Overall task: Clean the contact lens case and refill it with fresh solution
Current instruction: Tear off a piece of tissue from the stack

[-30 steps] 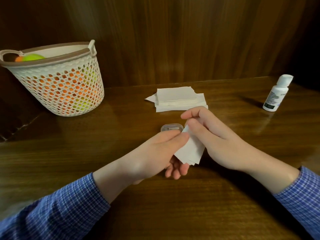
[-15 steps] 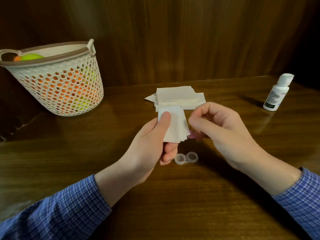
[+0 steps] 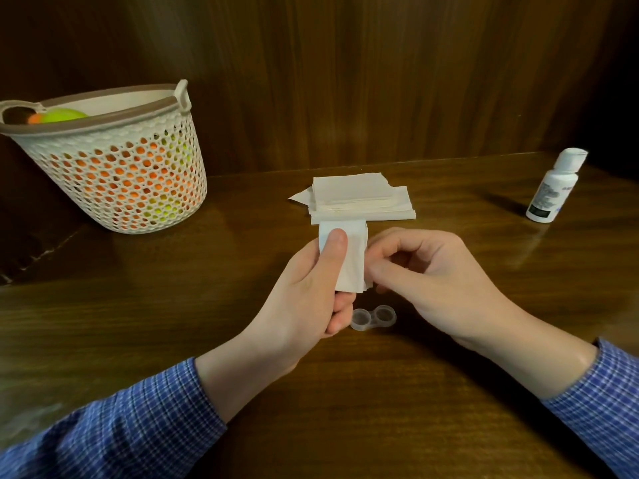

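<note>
Two open wells of the clear contact lens case [image 3: 373,317] are seen lying on the wooden table [image 3: 138,326], just below both hands. A folded tissue [image 3: 349,261] is gripped upright by the left hand [image 3: 304,299]; its right edge is pinched by the right hand [image 3: 425,274]. A tissue stack [image 3: 359,198] sits behind, a solution bottle [image 3: 553,188] far right, a basket [image 3: 114,160] far left.

One lens case [image 3: 372,317], one bottle [image 3: 553,188], one basket [image 3: 114,174], perhaps two tissue stacks [image 3: 356,200].
</note>
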Demonstrator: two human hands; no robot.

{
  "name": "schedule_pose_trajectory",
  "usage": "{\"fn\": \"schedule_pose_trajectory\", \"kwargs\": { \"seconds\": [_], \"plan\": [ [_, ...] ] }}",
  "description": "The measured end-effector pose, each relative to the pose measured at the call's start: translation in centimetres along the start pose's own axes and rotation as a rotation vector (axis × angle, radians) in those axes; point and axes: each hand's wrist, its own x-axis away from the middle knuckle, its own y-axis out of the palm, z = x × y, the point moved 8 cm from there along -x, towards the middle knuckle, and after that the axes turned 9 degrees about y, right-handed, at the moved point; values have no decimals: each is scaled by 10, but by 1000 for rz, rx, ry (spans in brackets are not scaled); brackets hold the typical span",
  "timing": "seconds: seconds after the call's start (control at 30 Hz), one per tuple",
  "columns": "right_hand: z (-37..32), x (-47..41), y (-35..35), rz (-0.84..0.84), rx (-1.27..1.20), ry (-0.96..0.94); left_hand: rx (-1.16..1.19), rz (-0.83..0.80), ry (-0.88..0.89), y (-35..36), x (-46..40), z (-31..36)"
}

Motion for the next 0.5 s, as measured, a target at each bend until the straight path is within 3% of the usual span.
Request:
{"fn": "schedule_pose_trajectory", "kwargs": {
  "seconds": [0.13,0.27,0.5],
  "plan": [
    [0,0,4,-32,-6,15,-80,9,19,-1,0,0],
    [2,-1,3,-46,-267,86,-137,42,31,-7,0,-2],
    [8,0,-4,53,-152,105,-59,-39,-42,0,-1,-9]
  ]
}}
